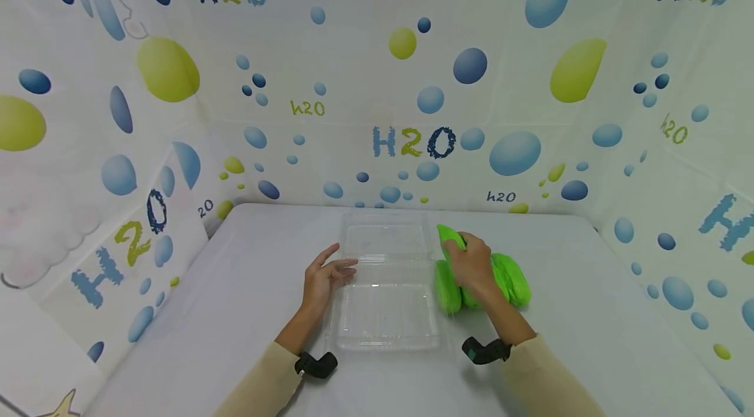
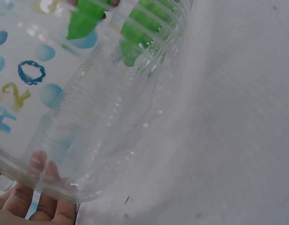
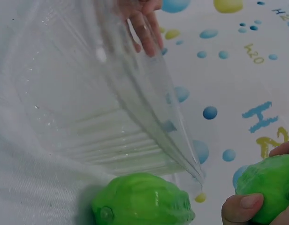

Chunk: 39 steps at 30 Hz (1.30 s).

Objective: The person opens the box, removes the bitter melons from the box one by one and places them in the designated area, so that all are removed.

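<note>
At centre frame in the head view, the left hand (image 1: 323, 276) lay flat-fingered against the clear clamshell tray (image 1: 385, 286) on the desk (image 1: 235, 312). The right hand (image 1: 471, 266) held green vegetables (image 1: 506, 276) beside it. Only the right wrist view showed its thumb's grip. Walls read "H2O" (image 1: 413, 141).

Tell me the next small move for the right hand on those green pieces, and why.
Probably lift the green piece in the right hand and carry it left over the open clear clamshell container. The grip looks closed on it, the tray is empty, and the left hand rests at the container's left edge.
</note>
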Motion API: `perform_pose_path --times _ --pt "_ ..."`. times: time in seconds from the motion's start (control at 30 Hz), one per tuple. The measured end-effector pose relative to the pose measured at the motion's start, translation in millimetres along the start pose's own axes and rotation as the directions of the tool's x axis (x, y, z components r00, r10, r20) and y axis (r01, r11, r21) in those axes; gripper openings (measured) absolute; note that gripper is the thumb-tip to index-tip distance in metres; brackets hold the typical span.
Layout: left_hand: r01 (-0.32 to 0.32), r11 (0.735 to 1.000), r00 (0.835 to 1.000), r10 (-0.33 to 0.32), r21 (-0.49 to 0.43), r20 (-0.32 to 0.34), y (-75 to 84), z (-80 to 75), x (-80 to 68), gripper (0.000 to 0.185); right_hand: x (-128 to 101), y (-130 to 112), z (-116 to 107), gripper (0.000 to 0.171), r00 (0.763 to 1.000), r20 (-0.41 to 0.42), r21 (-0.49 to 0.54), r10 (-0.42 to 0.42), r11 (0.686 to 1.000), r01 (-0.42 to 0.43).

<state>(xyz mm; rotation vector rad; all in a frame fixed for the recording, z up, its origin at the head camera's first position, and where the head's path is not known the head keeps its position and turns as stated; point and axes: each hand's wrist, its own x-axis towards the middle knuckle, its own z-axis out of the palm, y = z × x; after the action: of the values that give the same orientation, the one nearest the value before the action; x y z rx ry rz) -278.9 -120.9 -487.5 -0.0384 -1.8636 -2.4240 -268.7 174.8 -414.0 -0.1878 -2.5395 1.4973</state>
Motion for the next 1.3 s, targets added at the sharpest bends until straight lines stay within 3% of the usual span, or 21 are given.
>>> perform_pose_path --times 0.23,0.63,0.87,1.1,1.3 --pt "-0.007 1.000 1.000 0.007 -0.002 -0.002 1.0 0.5 -0.2 0.068 3.7 7.7 -12.4 0.028 0.999 -0.039 -0.040 0.012 0.999 -0.014" --pt "-0.008 1.000 1.000 0.008 -0.012 0.003 0.8 0.9 -0.5 0.068 6.9 21.3 -53.2 0.049 0.996 -0.078 -0.093 0.042 0.994 -0.049" --pt "-0.016 1.000 1.000 0.016 0.005 0.007 1.0 0.9 -0.4 0.068 13.1 31.0 -71.3 0.045 0.993 -0.112 -0.103 0.045 0.993 -0.057" --pt "0.013 1.000 1.000 -0.013 -0.014 -0.001 0.1 0.7 -2.4 0.068 15.3 45.8 -82.2 0.049 0.989 -0.138 -0.178 0.056 0.981 -0.080" --pt "-0.001 1.000 1.000 0.000 -0.007 -0.008 3.6 2.1 -2.0 0.068 20.4 55.0 -94.6 0.049 0.985 -0.171 -0.241 0.036 0.967 -0.077"
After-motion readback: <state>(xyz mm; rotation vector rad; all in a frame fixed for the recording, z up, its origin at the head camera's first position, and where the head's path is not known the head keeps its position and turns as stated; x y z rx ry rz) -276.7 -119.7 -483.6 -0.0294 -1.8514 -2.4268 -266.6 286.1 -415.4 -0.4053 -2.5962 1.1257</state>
